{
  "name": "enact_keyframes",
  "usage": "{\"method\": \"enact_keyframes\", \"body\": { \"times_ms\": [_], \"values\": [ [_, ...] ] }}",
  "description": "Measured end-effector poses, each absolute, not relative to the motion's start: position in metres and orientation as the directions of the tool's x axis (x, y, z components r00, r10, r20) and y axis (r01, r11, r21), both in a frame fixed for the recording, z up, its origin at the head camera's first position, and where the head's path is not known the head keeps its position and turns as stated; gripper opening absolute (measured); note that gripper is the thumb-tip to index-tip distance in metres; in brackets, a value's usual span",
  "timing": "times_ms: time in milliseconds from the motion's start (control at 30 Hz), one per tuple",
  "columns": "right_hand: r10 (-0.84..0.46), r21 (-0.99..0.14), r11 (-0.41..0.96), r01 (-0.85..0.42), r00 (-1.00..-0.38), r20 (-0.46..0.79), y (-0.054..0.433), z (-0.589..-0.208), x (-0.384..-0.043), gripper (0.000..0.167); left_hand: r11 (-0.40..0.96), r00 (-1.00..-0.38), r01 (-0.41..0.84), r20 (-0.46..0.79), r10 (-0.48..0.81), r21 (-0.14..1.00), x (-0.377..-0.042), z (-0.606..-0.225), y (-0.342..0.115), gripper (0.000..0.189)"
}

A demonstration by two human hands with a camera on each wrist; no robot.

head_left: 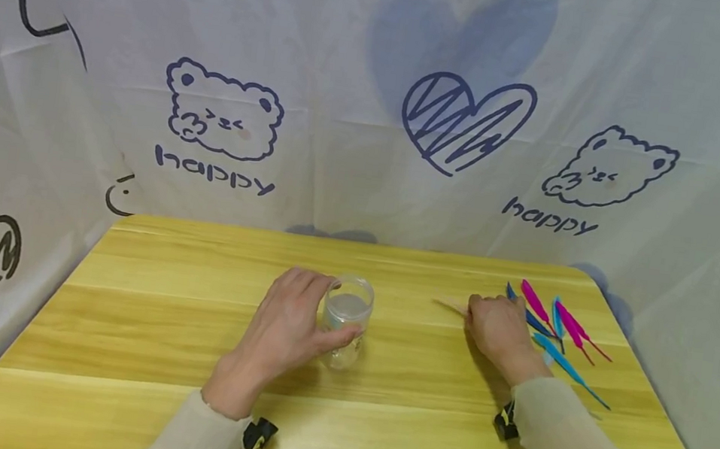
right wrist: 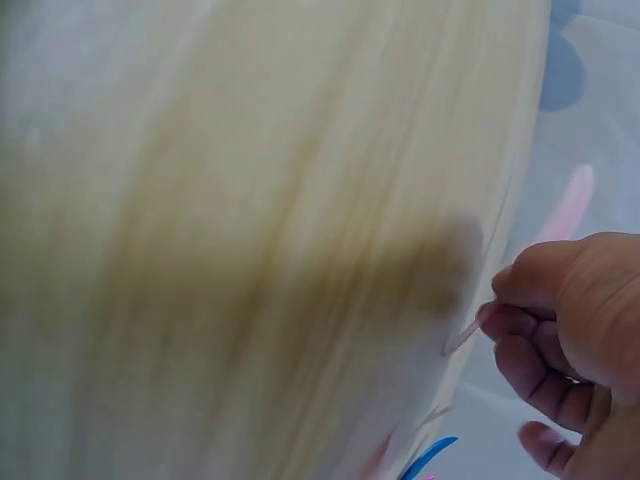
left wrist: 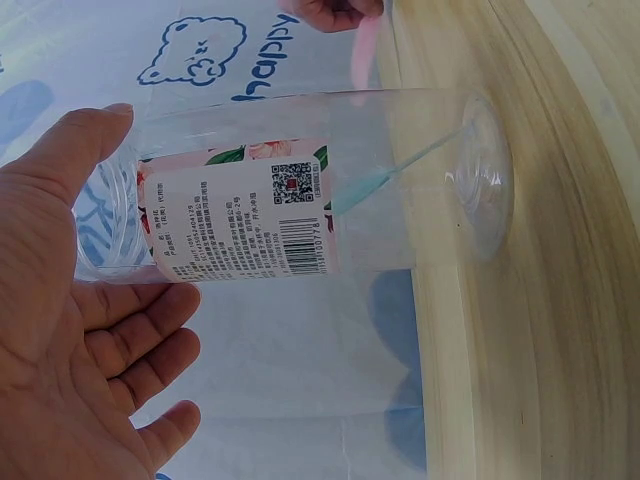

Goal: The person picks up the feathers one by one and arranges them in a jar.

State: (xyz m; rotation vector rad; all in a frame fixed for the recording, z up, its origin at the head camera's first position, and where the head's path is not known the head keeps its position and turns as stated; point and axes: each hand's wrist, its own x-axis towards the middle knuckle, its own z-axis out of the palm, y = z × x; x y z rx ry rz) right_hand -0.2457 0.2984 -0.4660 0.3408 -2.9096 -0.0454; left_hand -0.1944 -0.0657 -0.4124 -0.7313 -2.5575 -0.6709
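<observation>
My left hand (head_left: 288,325) holds a clear plastic jar (head_left: 349,305) near its open top, thumb on one side and fingers on the other. The jar stands upright on the table. A printed label (left wrist: 240,215) with a barcode wraps its side. Inside, a pale teal feather (left wrist: 365,188) leans with its quill toward the bottom. To the right of the jar, my right hand (head_left: 499,332) pinches a pale pink feather (right wrist: 570,205) by its quill, just above the table. The feather's tip points left, toward the jar.
Several feathers lie at the table's right: magenta feathers (head_left: 536,302), a dark blue feather (head_left: 536,322) and a light blue feather (head_left: 567,363), some overlapping. The wooden table (head_left: 134,331) meets a white printed cloth (head_left: 335,153) at its back and sides.
</observation>
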Motion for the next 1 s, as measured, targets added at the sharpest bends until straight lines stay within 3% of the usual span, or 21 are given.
{"method": "enact_keyframes", "body": {
  "times_ms": [100, 333, 833, 1000],
  "values": [
    [-0.267, 0.090, 0.964, -0.252, -0.913, 0.309, 0.297, -0.468, -0.245, 0.021, 0.749, -0.786, 0.571, 0.487, 0.381, 0.336, -0.194, -0.413, -0.066, 0.070],
    [-0.364, 0.148, 0.928, -0.342, -0.753, 0.548, 0.296, -0.471, -0.247, 0.017, 0.754, -0.793, 0.563, 0.477, 0.378, 0.339, -0.194, -0.415, -0.068, 0.070],
    [-0.379, 0.136, 0.900, -0.414, -0.590, 0.713, 0.285, -0.460, -0.246, 0.021, 0.750, -0.788, 0.570, 0.484, 0.382, 0.337, -0.194, -0.413, -0.067, 0.071],
    [-0.376, 0.127, 0.898, -0.421, -0.584, 0.720, 0.275, -0.446, -0.241, 0.023, 0.757, -0.795, 0.561, 0.472, 0.380, 0.335, -0.195, -0.412, -0.066, 0.072]
  ]
}}
